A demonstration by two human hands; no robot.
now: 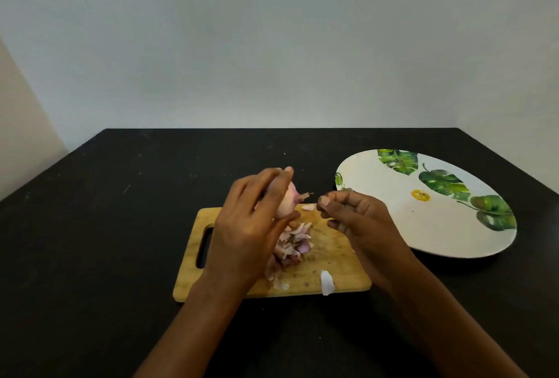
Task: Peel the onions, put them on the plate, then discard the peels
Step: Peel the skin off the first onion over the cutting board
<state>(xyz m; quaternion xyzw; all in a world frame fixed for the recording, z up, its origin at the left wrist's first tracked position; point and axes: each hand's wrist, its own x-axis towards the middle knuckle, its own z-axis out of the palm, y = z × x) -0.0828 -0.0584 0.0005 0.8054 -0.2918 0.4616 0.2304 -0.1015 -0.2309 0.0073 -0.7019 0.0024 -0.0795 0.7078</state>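
Looks to me like you're set up in a home kitchen or a dining corner. The main giveaway is the wooden cutting board with the handle slot. It's speckled and well used, with a heap of onion peels sitting on it. Just to the right of the board there's a household-style plate, white with green leaf prints and a small yellow mark. Board and plate both rest on a dark, slightly scuffed worktop. Behind the board it's just a plain pale painted wall, meeting another wall off to the left, like an ordinary room corner.
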